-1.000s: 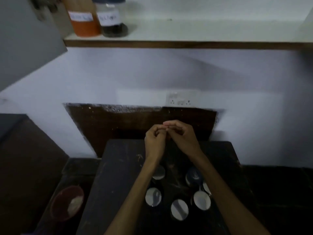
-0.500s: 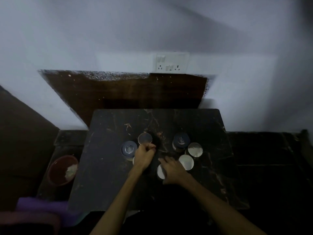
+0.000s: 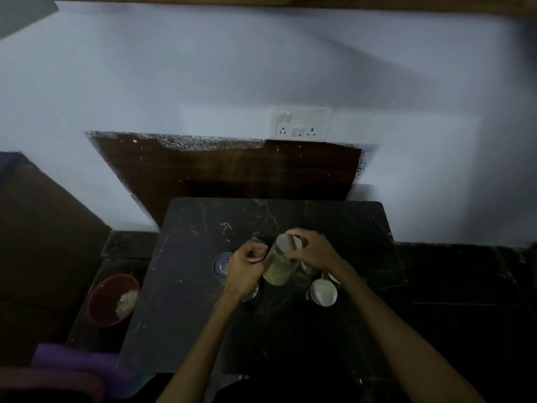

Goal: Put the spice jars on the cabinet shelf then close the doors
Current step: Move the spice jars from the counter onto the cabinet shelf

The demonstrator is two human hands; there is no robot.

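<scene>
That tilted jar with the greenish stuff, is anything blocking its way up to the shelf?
Nothing visible does. The right hand holds the greenish jar by its lid end, tilted above the dark table. Only bare wall shows up to the shelf edge.

Both forearms reach forward — left grip (image 3: 247,267) curled loosely, right grip (image 3: 312,251) clasped round jar (image 3: 279,264).

Red bowl (image 3: 114,299) w/ white stuff, floor left; socket plate (image 3: 300,123) on wall.
</scene>
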